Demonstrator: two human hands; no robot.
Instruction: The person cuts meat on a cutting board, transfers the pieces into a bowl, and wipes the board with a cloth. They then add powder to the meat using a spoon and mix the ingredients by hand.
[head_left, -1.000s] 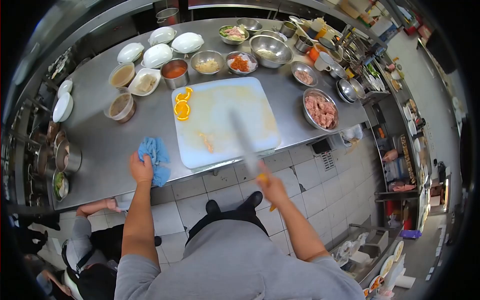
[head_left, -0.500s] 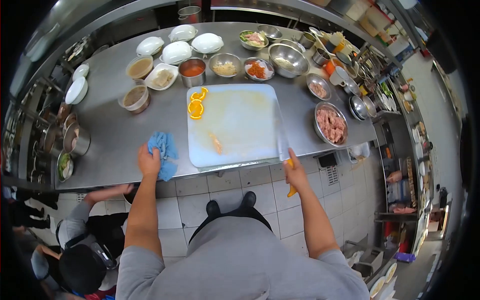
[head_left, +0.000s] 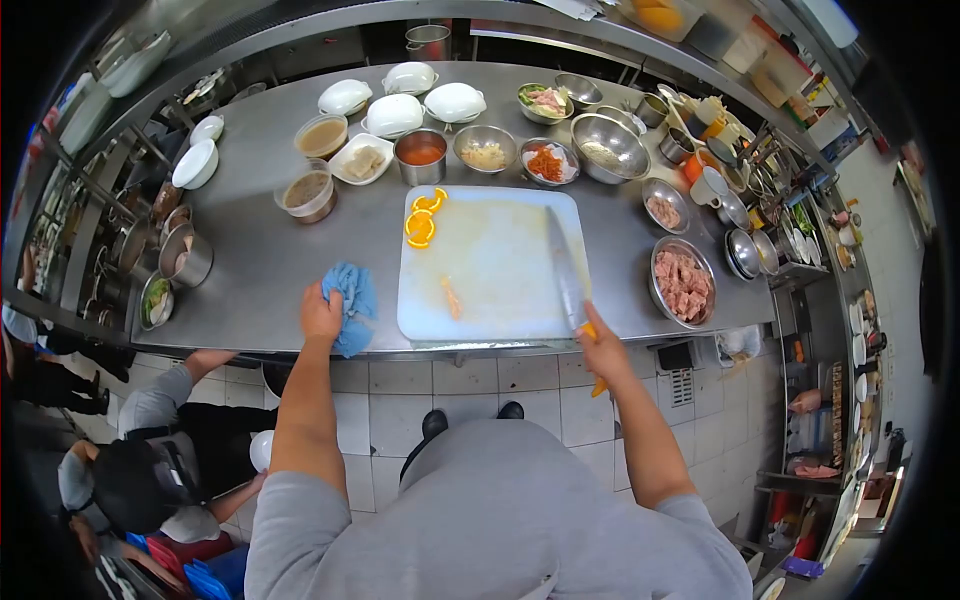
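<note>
My left hand [head_left: 320, 312] is closed on a crumpled blue cloth [head_left: 352, 305] at the front of the steel table, left of the white cutting board [head_left: 490, 270]. In my right hand [head_left: 603, 350] is a kitchen knife [head_left: 566, 270] with a yellow handle, gripped at the board's front right corner. Its long blade points away from me and lies over the board's right side. Orange slices [head_left: 421, 228] rest at the board's upper left. Lower down on the board is a small pale piece of meat [head_left: 452, 298].
A bowl of raw meat chunks [head_left: 683, 283] stands right of the board. Behind it are a pot of red sauce [head_left: 420, 156], several steel bowls and white lidded dishes [head_left: 394, 115]. Another person [head_left: 160, 440] is at the lower left, near the table.
The whole view has shifted, so the table sits slightly lower and further right. The knife blade now lies over the board, not along its right edge. The other person's arm has moved.
</note>
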